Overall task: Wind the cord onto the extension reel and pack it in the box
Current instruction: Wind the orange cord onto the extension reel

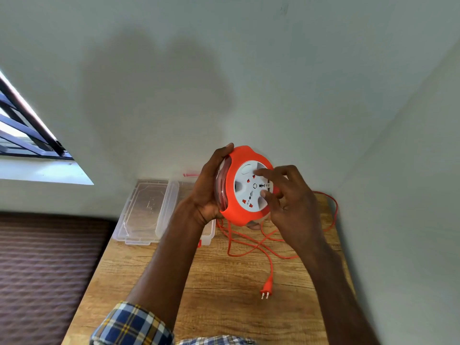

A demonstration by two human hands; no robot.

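An orange extension reel (236, 209) with a white socket face is held upright above the wooden table (211, 282). My left hand (207, 188) grips its left rim from behind. The fingertips of my right hand (288, 202) press on the white face, thumb and forefinger apart. The loose orange cord (251, 247) hangs from the reel and lies in loops on the table, ending in a two-pin plug (266, 288) near the middle. A clear plastic box (207, 232) sits behind my left forearm, mostly hidden.
The box's clear lid (146, 210) lies at the table's back left. White walls close in behind and on the right. A brown patterned mattress (44, 270) lies left of the table. A barred window (22, 130) is at the far left.
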